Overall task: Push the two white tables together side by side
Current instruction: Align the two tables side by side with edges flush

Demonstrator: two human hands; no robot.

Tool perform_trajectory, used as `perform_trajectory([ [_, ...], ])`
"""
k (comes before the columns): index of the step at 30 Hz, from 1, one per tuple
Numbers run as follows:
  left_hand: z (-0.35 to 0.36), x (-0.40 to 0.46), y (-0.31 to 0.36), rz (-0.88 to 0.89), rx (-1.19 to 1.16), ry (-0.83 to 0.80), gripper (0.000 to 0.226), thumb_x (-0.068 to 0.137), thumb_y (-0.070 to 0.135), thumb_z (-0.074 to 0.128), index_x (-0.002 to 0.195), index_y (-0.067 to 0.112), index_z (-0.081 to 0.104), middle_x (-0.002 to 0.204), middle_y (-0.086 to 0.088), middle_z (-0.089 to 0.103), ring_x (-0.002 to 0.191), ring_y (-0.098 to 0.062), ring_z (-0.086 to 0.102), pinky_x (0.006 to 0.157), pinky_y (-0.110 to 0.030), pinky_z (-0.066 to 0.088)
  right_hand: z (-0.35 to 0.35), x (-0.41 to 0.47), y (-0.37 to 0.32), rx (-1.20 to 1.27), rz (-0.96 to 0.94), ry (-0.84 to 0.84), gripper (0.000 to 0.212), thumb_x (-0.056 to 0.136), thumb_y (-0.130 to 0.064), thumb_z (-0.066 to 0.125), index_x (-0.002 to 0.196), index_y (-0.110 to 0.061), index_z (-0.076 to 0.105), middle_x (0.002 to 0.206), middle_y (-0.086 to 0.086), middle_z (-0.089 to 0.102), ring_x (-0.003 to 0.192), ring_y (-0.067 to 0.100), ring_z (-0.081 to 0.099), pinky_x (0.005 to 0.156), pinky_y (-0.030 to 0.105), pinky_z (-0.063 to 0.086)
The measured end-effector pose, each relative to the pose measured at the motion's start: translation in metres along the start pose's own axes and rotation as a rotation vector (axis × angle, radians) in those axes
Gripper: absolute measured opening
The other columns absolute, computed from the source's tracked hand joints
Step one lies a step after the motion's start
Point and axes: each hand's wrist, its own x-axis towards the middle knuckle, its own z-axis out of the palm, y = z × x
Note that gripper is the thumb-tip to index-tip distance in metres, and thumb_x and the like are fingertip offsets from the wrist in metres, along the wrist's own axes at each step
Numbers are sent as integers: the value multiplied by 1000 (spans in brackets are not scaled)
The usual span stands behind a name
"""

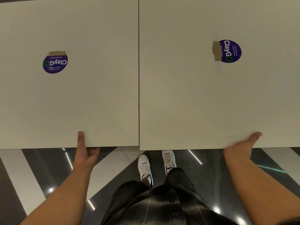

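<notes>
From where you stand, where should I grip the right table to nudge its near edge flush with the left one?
Probably by its near edge, from your side, thumb on top and fingers under the overhang, as the right hand does now. The right table is flat and bare apart from a purple sticker, so only the edge offers purchase. It sits slightly nearer than the left table.

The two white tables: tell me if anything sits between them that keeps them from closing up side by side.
Nothing visible does. The left table and right table already sit edge to edge, with only a thin dark seam between them. The left hand and right hand each grip a near edge. The near edges look very slightly offset.
</notes>
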Motion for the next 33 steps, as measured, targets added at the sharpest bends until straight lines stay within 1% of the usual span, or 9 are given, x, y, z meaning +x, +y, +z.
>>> perform_trajectory([
  [5,-9,-7,-4,11,10,-1,44,89,37,79,129,23,66,118,1,78,108,-16,75,93,-38,60,0,0,1,-29,-28,34,99,63,-89,70,142,-32,56,115,-15,71,93,11,72,90,32,59],
  [12,-16,-13,-7,4,11,-3,42,89,38,80,126,22,67,116,0,78,106,-18,75,84,-38,63,-3,-1,1,-48,-27,26,101,61,-92,68,143,-34,55,117,-16,70,96,13,71,88,33,59],
  [17,-15,-11,-11,34,-10,21,47,87,41,82,127,22,66,115,0,79,105,-18,76,82,-38,65,-2,-7,-3,-151,-21,48,106,66,-94,60,148,-28,50,124,-15,66,97,12,68,67,25,52],
  [22,0,-20,-34,82,-75,108,53,82,58,82,121,25,70,106,2,81,96,-16,78,75,-38,66,-3,-11,-6,-187,-26,12,97,71,-91,60,145,-29,53,128,-12,67,107,15,69,94,29,56],
  [25,10,-24,-52,72,-87,176,60,79,73,75,120,30,69,108,4,80,97,-18,78,82,-40,64,-4,-11,-7,-223,8,35,101,69,-94,56,147,-30,52,131,-12,65,109,14,66,79,26,53],
  [27,11,-24,-55,56,-64,209,57,78,76,72,113,31,69,103,5,81,93,-17,78,79,-39,65,-3,-11,-9,-234,31,39,102,68,-96,55,147,-31,51,132,-13,64,109,14,65,64,25,48],
  [29,11,-23,-54,49,-59,217,54,79,76,72,108,31,68,104,5,79,94,-17,77,75,-38,65,-1,-9,-7,-230,19,67,104,67,-97,54,148,-32,51,133,-13,63,108,13,64,60,24,43],
  [31,11,-24,-53,36,-47,222,54,80,77,70,108,31,66,112,4,77,101,-18,75,82,-39,64,-2,-10,-4,-214,1,76,103,66,-97,55,146,-33,52,131,-14,64,108,13,65,68,24,49],
  [33,13,-27,-52,28,-37,224,55,81,78,67,110,31,65,115,3,75,104,-18,74,82,-39,64,0,-11,-2,-200,-12,96,100,66,-96,57,144,-34,54,129,-14,65,110,13,65,88,28,52],
])
